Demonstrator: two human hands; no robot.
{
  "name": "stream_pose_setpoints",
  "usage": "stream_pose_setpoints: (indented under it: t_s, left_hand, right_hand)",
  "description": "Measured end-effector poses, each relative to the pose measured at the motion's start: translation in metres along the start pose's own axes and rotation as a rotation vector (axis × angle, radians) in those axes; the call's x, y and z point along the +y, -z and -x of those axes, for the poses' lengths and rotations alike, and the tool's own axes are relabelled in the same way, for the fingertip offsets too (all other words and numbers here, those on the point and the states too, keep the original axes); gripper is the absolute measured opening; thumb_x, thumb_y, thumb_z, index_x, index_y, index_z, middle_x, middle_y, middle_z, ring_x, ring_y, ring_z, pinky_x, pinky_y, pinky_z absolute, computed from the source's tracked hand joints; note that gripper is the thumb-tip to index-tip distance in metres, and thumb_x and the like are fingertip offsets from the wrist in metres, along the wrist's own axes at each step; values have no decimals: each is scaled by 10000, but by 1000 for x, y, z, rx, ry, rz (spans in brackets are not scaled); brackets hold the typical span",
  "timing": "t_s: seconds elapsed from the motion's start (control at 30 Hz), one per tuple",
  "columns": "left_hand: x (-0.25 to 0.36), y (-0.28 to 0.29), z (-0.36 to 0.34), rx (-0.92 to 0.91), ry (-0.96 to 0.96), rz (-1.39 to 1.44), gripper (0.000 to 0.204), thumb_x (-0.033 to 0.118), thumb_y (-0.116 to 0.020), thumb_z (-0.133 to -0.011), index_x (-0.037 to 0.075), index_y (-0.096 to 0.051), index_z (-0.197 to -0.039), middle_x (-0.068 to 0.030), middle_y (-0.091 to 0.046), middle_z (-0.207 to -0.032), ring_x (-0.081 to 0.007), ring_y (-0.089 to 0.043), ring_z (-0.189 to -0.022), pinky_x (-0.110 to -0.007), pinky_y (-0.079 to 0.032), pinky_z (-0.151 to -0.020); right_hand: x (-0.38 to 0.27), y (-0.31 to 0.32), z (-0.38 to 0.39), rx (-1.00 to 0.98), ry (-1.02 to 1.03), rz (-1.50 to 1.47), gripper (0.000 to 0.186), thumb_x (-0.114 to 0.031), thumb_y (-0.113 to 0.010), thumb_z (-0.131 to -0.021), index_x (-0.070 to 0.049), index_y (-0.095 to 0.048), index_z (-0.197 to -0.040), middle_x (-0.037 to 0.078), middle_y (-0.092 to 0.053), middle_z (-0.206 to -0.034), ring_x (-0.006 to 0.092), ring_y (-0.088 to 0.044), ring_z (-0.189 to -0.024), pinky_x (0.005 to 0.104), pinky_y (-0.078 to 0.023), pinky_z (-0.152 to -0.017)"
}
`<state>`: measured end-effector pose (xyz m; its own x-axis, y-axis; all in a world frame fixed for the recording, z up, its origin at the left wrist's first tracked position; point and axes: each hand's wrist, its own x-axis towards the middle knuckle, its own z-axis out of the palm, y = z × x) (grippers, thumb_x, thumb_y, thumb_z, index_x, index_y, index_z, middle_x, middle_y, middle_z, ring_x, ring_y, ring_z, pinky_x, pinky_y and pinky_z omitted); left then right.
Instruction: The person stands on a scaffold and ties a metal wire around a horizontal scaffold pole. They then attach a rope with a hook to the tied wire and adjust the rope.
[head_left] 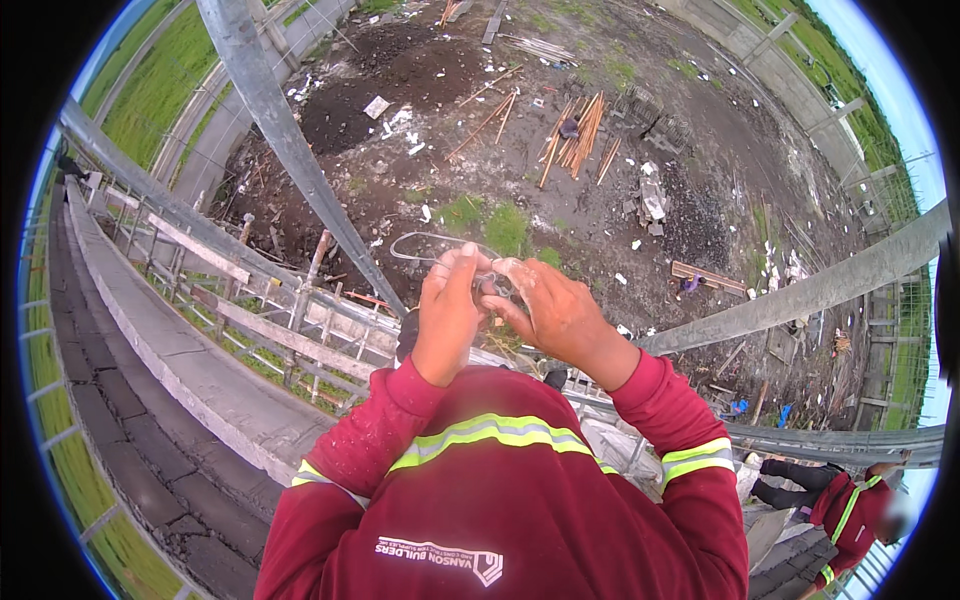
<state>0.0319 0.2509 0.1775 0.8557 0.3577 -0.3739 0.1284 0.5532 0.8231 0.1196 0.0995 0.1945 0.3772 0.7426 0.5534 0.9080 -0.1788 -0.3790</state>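
Observation:
A thin grey wire (394, 244) is bunched between my two hands, in front of my chest. One long loop of it sticks out to the left above my fingers, and a tighter tangle (503, 287) shows between the hands. My left hand (452, 305) is closed on the wire, its thumb pointing up. My right hand (562, 308) curls in from the other side, thumb and fingers pinched on the tangle. The fingertips partly cover each other, so the exact grip points are hidden. Both forearms wear dark red sleeves with reflective bands.
Metal pipes (290, 150) (810, 300) slant past me on both sides. A concrete ledge (180, 360) and wooden formwork (290, 345) run along the left. Far below lies muddy ground with timber (575, 140) and rubble. A co-worker (840, 500) is at the lower right.

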Motion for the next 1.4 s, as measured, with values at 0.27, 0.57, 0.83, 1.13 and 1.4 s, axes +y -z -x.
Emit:
stream_pose_setpoints:
  t_s: [0.27,0.57,0.83,1.13,1.4]
  left_hand:
    - [-11,25,-22,-120,-227,-612,207,142,-483,-1005,-27,-591,-949,-192,-614,-845,-340,-601,-755,-421,-483,-713]
    - [25,18,3,-604,-215,-880,175,143,-459,-1035,-6,-546,-1007,-140,-571,-833,-255,-571,-760,-395,-474,-716]
    - [27,28,-23,-686,-220,-701,152,168,-489,-1051,27,-541,-1025,-79,-550,-831,-198,-562,-764,-341,-481,-699]
    - [40,58,-41,-439,586,-105,555,609,-479,-1052,60,-553,-1077,85,-363,-649,-6,-248,-453,-198,-163,-391]
    - [35,55,-62,-479,828,171,454,538,-492,-1059,108,-597,-960,80,-365,-645,-10,-256,-430,-194,-199,-350]
  right_hand:
    - [8,13,8,-131,178,139,236,-217,-755,-896,-75,-653,-1055,36,-564,-771,200,-644,-653,339,-520,-528]
    - [17,56,-2,-536,38,-390,238,-278,-713,-978,-46,-716,-926,80,-655,-724,263,-646,-624,393,-495,-544]
    - [34,41,-18,-742,-494,-794,338,-309,-630,-1048,1,-752,-1107,124,-728,-855,157,-699,-819,359,-532,-708]
    - [85,123,-7,-300,-359,-498,298,-243,-645,-1035,-9,-700,-1211,116,-738,-1100,196,-697,-1020,343,-548,-902]
    - [135,28,71,-153,-720,-495,607,-239,-872,-842,-41,-624,-1359,94,-604,-1359,207,-594,-1243,372,-518,-1012]
